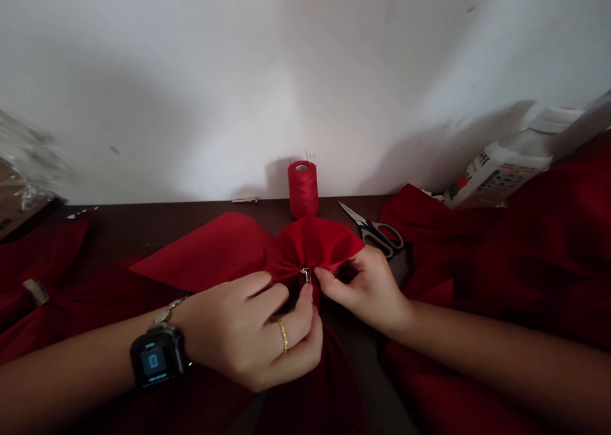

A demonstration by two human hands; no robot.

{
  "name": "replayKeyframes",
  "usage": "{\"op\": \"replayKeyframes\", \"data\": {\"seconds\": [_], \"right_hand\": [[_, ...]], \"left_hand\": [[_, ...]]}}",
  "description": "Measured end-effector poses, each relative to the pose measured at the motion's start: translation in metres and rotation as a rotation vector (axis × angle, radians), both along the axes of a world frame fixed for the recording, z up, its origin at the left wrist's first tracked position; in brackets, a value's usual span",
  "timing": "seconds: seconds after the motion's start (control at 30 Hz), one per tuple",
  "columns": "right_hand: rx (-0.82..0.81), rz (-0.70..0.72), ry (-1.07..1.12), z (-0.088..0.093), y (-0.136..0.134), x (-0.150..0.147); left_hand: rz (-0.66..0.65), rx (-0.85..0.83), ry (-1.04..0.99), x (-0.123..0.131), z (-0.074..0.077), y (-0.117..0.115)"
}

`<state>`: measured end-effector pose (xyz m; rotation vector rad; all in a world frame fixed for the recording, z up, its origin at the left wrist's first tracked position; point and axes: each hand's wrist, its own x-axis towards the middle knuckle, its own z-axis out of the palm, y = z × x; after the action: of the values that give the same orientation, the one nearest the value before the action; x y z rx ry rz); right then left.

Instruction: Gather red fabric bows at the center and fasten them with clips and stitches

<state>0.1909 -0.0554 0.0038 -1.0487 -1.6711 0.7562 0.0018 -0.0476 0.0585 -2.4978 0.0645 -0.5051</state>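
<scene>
A gathered red fabric bow (229, 244) spreads out in front of me, pinched into folds at its middle. A small silver metal clip (306, 274) sits at that gathered middle. My left hand (248, 330), wearing a ring and a smartwatch (156, 357), has its thumb and fingertips closed on the clip's lower end. With thumb and fingers, my right hand (365, 288) pinches the bow's fabric just right of the clip. Some of the right fingers are hidden behind the cloth.
A red thread spool (303, 190) with needles in its top stands by the wall. Scissors (375, 231) lie right of it, a flat metal clip (244, 200) left. More red fabric (534, 256) covers the right side. A white bottle (510, 161) and a cardboard box (19, 193) flank the table.
</scene>
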Motion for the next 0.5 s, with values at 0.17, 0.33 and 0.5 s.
{"op": "replayKeyframes", "data": {"seconds": [0.17, 0.33, 0.5], "right_hand": [[0.024, -0.009, -0.008, 0.000, 0.000, 0.001], [0.043, -0.007, -0.024, 0.001, 0.000, 0.001], [0.037, 0.003, -0.005, 0.001, -0.001, 0.001]], "left_hand": [[-0.056, -0.006, -0.012, -0.002, -0.006, 0.004], [-0.089, 0.034, -0.035, -0.006, -0.009, 0.007], [-0.147, 0.075, -0.058, -0.009, -0.012, 0.010]]}}
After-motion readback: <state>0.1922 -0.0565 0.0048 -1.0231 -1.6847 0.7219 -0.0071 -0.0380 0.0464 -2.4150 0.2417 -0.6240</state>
